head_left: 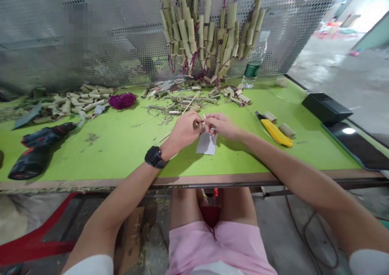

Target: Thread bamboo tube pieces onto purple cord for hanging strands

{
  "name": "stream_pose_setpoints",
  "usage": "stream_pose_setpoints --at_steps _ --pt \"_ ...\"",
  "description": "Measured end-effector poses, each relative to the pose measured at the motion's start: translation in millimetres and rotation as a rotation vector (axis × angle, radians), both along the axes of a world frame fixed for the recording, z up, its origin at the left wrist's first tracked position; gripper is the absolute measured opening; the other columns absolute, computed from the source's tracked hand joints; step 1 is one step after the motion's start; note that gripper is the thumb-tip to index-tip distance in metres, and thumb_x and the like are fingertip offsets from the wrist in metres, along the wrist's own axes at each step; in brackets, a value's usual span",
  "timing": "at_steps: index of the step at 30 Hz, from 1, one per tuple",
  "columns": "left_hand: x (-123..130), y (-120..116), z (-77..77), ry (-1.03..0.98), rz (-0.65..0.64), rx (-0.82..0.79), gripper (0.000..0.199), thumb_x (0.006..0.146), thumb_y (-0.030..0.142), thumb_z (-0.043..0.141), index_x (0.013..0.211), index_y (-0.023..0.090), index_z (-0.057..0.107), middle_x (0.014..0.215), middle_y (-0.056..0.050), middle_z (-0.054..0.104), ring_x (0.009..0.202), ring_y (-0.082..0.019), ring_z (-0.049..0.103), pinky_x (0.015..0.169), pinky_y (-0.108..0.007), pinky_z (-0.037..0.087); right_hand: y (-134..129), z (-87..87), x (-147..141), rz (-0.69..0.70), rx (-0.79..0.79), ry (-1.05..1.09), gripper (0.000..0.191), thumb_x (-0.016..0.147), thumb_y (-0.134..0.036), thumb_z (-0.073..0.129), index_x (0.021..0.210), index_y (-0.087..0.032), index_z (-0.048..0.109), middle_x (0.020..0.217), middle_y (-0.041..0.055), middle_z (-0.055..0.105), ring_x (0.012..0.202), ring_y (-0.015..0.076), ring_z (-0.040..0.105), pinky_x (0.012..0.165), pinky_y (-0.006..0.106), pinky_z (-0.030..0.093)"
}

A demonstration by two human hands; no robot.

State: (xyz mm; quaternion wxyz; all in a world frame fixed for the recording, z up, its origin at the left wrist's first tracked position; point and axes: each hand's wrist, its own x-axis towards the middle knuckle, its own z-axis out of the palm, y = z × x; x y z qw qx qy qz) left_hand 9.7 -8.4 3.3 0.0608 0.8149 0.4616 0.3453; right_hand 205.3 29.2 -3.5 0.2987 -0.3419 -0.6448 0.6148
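Note:
My left hand (pixel 187 128), with a black watch on its wrist, is closed in a pinch over the green tabletop (pixel 115 145). Fingertip to fingertip with it, my right hand (pixel 223 125) is pinched too. Between them shows something small, with a pale tip and a dark reddish bit; its kind is too small to tell. Just below the fingers lies a white scrap of paper (pixel 206 145). A thin bamboo stick (pixel 191 102) slants behind my left hand, partly hidden by it.
Cut bamboo pieces (pixel 82 100) and purple string (pixel 123 100) lie back left, near a cordless drill (pixel 42 147). Strung bamboo tubes (pixel 209 31) hang against the perforated metal panel (pixel 130 35). Rightward are a bottle (pixel 253 70), a yellow utility knife (pixel 276 132), a black box (pixel 326 106) and a phone (pixel 358 143).

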Motion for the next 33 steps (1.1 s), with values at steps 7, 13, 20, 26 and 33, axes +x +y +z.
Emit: stream_pose_setpoints --at_steps 7,13,20,26,33 --pt "-0.6 -1.3 1.8 -0.007 0.0 0.017 0.014 0.093 0.013 0.06 0.081 0.019 0.065 0.094 -0.01 0.076 0.08 -0.02 0.067 0.072 -0.036 0.054 3.6 3.0 9.3 0.094 0.137 -0.08 0.019 0.097 -0.032 0.071 0.083 -0.02 0.066 0.066 -0.0029 0.067 0.054 0.0091 0.056 0.054 0.022 0.048" --pt "1.0 -3.3 0.7 -0.019 -0.012 -0.024 0.016 0.095 0.013 0.058 0.083 0.019 0.066 0.096 -0.011 0.076 0.078 -0.019 0.065 0.067 -0.034 0.053 4.9 4.0 12.0 0.105 0.193 -0.133 0.024 0.098 -0.034 0.072 0.079 -0.021 0.065 0.063 -0.0031 0.063 0.052 0.0096 0.055 0.053 0.024 0.046" --pt "1.9 -1.9 0.8 -0.117 0.051 -0.06 0.014 0.097 0.018 0.064 0.086 0.018 0.072 0.097 -0.009 0.079 0.078 -0.018 0.065 0.07 -0.034 0.054 1.3 2.3 10.5 0.086 0.269 -0.165 0.035 0.105 -0.042 0.067 0.077 -0.022 0.061 0.064 -0.0024 0.064 0.051 0.0099 0.055 0.053 0.024 0.045" --pt "-0.8 3.8 -4.3 -0.203 0.067 -0.175 0.013 0.098 0.021 0.066 0.091 0.018 0.077 0.095 -0.007 0.08 0.069 -0.015 0.06 0.063 -0.03 0.048 1.6 -3.1 7.7 0.043 0.27 -0.173 0.026 0.108 -0.036 0.064 0.086 -0.023 0.062 0.065 -0.0017 0.068 0.055 0.0117 0.059 0.051 0.024 0.047" --pt "-5.8 8.2 -6.9 -0.226 0.012 -0.22 0.019 0.102 0.027 0.064 0.093 0.018 0.078 0.097 -0.007 0.08 0.069 -0.015 0.059 0.061 -0.029 0.046 6.2 -3.3 9.6 0.039 0.252 -0.162 0.019 0.106 -0.034 0.068 0.093 -0.022 0.065 0.071 -0.0004 0.073 0.055 0.0112 0.06 0.051 0.024 0.048"
